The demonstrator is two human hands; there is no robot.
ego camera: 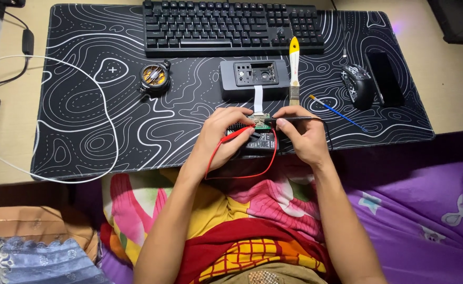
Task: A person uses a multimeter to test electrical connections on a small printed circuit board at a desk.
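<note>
- Red wire probe [235,135] is lying pinched in the left hand [222,138]; its tip is pointing at the small green board [262,124]; the red lead is looping down toward the lap.
- Right hand [301,134] is gripping a black probe [297,119] between thumb and fingers; its tip is touching or nearly touching the same board; I cannot tell which.
- Small green board is sitting near the front edge of the black desk mat [110,121], on top of a dark meter-like box [262,141]; a white flat ribbon [258,98] is joining it to the grey case [253,76] behind.
- Grey case is lying opened, its insides showing; so the opening part looks done, I think, and the checking is going on now; closing up looks left to do.
- Yellow-handled brush [294,68] is resting across the case, untouched; a blue pen-like stick [336,112] and a mouse [356,84] are lying off to the right.
</note>
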